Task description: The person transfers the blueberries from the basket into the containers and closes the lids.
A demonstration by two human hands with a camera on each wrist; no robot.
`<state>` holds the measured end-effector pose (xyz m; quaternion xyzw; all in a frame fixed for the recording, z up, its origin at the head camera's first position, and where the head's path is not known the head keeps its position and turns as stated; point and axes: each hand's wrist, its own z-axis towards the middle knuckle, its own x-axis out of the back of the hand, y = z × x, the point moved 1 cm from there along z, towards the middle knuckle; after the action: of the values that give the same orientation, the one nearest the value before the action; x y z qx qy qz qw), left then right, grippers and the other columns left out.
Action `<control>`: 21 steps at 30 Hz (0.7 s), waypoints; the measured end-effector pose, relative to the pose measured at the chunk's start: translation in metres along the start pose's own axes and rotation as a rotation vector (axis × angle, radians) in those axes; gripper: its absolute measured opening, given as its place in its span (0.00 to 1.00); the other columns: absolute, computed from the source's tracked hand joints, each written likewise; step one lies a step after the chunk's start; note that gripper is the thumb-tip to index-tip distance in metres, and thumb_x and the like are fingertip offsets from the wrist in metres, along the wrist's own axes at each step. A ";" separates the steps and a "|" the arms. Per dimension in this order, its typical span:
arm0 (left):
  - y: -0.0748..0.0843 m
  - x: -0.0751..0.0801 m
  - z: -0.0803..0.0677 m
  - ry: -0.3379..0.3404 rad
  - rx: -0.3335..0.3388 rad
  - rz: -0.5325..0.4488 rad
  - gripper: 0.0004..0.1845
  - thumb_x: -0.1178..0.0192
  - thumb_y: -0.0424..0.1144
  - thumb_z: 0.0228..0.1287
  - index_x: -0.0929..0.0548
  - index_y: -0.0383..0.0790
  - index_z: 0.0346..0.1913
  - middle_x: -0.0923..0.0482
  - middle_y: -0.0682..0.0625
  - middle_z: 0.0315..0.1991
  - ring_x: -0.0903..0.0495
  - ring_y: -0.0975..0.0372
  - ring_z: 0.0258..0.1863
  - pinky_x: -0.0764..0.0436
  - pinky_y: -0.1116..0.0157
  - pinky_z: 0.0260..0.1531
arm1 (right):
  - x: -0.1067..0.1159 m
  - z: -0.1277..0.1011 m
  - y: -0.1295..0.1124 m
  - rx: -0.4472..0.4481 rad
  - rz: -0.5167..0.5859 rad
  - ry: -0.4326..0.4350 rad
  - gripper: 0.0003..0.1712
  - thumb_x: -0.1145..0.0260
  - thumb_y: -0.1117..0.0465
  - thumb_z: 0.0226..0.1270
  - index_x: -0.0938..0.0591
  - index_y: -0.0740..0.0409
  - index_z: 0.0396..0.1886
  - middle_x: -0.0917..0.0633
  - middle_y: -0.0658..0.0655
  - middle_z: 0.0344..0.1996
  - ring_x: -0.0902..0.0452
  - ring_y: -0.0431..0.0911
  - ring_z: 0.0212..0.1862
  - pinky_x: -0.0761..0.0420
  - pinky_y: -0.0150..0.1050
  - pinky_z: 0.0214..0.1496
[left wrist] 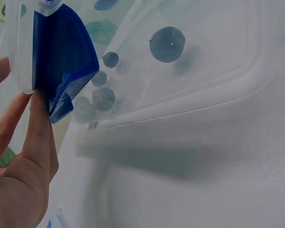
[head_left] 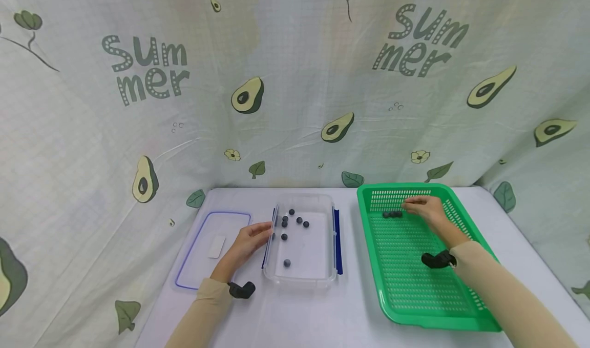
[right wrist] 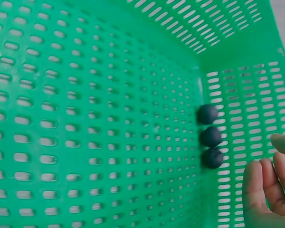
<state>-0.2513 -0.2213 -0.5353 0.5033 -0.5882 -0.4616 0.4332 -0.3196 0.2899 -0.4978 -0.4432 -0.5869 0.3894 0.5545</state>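
A clear plastic box [head_left: 322, 276] with blue side latches holds several dark blue balls [head_left: 295, 221]. My left hand [head_left: 261, 231] lies against the box's left side. In the left wrist view its straight fingers [left wrist: 38, 128] touch the blue latch [left wrist: 61, 66], and the balls [left wrist: 167, 44] show through the clear wall. On the right, three dark balls [head_left: 392, 214] sit in a row by the far wall of a green slotted basket [head_left: 405, 307]. My right hand [head_left: 413, 203] hovers just right of them. Its fingers [right wrist: 268, 185] are loosely bent and hold nothing beside the three balls [right wrist: 211, 137].
The box's lid [head_left: 203, 281], clear with a blue rim, lies flat to the left of the box. An avocado-print cloth [head_left: 295, 81] hangs behind the white table [head_left: 322, 317] and closes it in at both sides.
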 end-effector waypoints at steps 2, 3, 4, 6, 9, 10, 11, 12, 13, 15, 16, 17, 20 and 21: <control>0.001 0.000 -0.001 -0.002 -0.001 -0.003 0.24 0.33 0.39 0.66 0.21 0.35 0.63 0.22 0.43 0.60 0.22 0.56 0.59 0.23 0.64 0.59 | 0.000 0.001 0.005 -0.010 -0.034 0.022 0.23 0.34 0.64 0.71 0.24 0.80 0.56 0.15 0.44 0.33 0.17 0.36 0.36 0.17 0.51 0.56; 0.001 0.000 -0.002 -0.002 -0.002 -0.003 0.24 0.33 0.39 0.66 0.21 0.35 0.63 0.22 0.43 0.60 0.22 0.56 0.59 0.23 0.65 0.59 | -0.001 0.002 0.008 -0.016 -0.046 0.034 0.23 0.34 0.64 0.71 0.24 0.79 0.56 0.15 0.45 0.34 0.16 0.37 0.36 0.16 0.50 0.54; 0.001 -0.001 -0.002 -0.003 -0.003 -0.003 0.24 0.33 0.39 0.66 0.21 0.35 0.63 0.22 0.43 0.61 0.22 0.56 0.59 0.23 0.65 0.59 | -0.001 0.003 0.010 -0.015 -0.056 0.043 0.23 0.34 0.64 0.71 0.24 0.80 0.56 0.15 0.46 0.34 0.16 0.38 0.36 0.15 0.48 0.53; 0.002 -0.001 -0.003 -0.005 -0.006 -0.009 0.24 0.33 0.39 0.66 0.21 0.35 0.63 0.23 0.42 0.61 0.22 0.55 0.60 0.23 0.65 0.59 | -0.003 0.004 0.014 -0.020 -0.063 0.064 0.22 0.34 0.65 0.71 0.23 0.80 0.56 0.14 0.48 0.34 0.16 0.38 0.35 0.14 0.45 0.49; 0.003 0.000 -0.003 -0.007 -0.014 -0.008 0.24 0.33 0.39 0.66 0.22 0.34 0.63 0.23 0.41 0.61 0.23 0.55 0.60 0.23 0.65 0.59 | -0.005 0.006 0.021 -0.018 -0.071 0.080 0.21 0.34 0.67 0.70 0.22 0.80 0.54 0.14 0.49 0.33 0.17 0.37 0.33 0.12 0.40 0.44; 0.003 0.000 -0.003 -0.007 -0.015 -0.010 0.25 0.33 0.39 0.66 0.22 0.34 0.63 0.23 0.41 0.61 0.23 0.54 0.60 0.23 0.65 0.59 | -0.006 0.006 0.023 -0.015 -0.076 0.083 0.20 0.34 0.67 0.70 0.22 0.80 0.53 0.14 0.50 0.33 0.18 0.36 0.32 0.12 0.40 0.43; 0.003 0.000 -0.002 -0.007 -0.015 -0.011 0.25 0.33 0.39 0.66 0.22 0.34 0.63 0.23 0.41 0.61 0.23 0.54 0.60 0.23 0.65 0.59 | -0.007 0.007 0.025 -0.012 -0.084 0.084 0.20 0.34 0.67 0.69 0.22 0.80 0.53 0.13 0.52 0.34 0.18 0.36 0.32 0.12 0.39 0.42; 0.003 0.000 -0.002 -0.007 -0.015 -0.010 0.25 0.33 0.39 0.66 0.22 0.34 0.63 0.23 0.41 0.61 0.23 0.54 0.60 0.23 0.65 0.59 | -0.008 0.008 0.027 -0.009 -0.093 0.091 0.19 0.33 0.67 0.68 0.21 0.80 0.52 0.13 0.54 0.34 0.18 0.36 0.31 0.12 0.39 0.40; 0.002 0.000 -0.002 -0.006 -0.013 -0.010 0.25 0.33 0.39 0.66 0.22 0.34 0.63 0.23 0.41 0.61 0.22 0.54 0.60 0.23 0.65 0.59 | -0.009 0.008 0.028 -0.002 -0.109 0.092 0.19 0.33 0.67 0.68 0.21 0.80 0.52 0.13 0.56 0.35 0.18 0.36 0.30 0.12 0.38 0.39; 0.002 0.000 -0.001 -0.005 -0.010 -0.011 0.25 0.32 0.39 0.66 0.22 0.34 0.63 0.23 0.41 0.61 0.22 0.55 0.59 0.22 0.65 0.59 | -0.012 0.008 0.030 0.003 -0.134 0.101 0.19 0.32 0.67 0.67 0.20 0.80 0.50 0.12 0.60 0.36 0.18 0.36 0.30 0.12 0.37 0.37; 0.001 0.000 -0.001 -0.005 -0.010 -0.010 0.25 0.32 0.39 0.66 0.22 0.34 0.63 0.23 0.41 0.60 0.22 0.56 0.59 0.22 0.65 0.59 | -0.013 0.008 0.030 0.000 -0.138 0.114 0.19 0.31 0.67 0.66 0.19 0.79 0.50 0.12 0.61 0.37 0.18 0.36 0.29 0.12 0.37 0.36; 0.001 0.000 0.000 -0.005 -0.009 -0.010 0.25 0.32 0.39 0.66 0.22 0.34 0.63 0.23 0.41 0.60 0.22 0.56 0.58 0.22 0.65 0.59 | -0.014 0.008 0.031 -0.002 -0.152 0.126 0.19 0.31 0.66 0.66 0.19 0.79 0.49 0.12 0.62 0.37 0.18 0.37 0.29 0.12 0.36 0.35; 0.000 0.000 0.000 -0.006 -0.008 -0.008 0.25 0.32 0.39 0.66 0.22 0.33 0.63 0.23 0.41 0.60 0.21 0.57 0.58 0.22 0.66 0.58 | -0.017 0.008 0.033 -0.010 -0.171 0.151 0.18 0.31 0.66 0.66 0.18 0.78 0.48 0.13 0.65 0.38 0.18 0.38 0.30 0.13 0.36 0.34; 0.000 0.000 0.000 -0.007 -0.008 -0.007 0.25 0.33 0.39 0.66 0.22 0.33 0.63 0.23 0.41 0.61 0.21 0.57 0.58 0.22 0.66 0.58 | -0.018 0.008 0.034 -0.014 -0.178 0.156 0.18 0.31 0.66 0.66 0.18 0.77 0.49 0.13 0.66 0.39 0.19 0.38 0.30 0.13 0.37 0.35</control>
<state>-0.2513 -0.2211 -0.5348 0.5021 -0.5861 -0.4671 0.4315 -0.3243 0.2834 -0.5359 -0.4223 -0.5815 0.2988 0.6278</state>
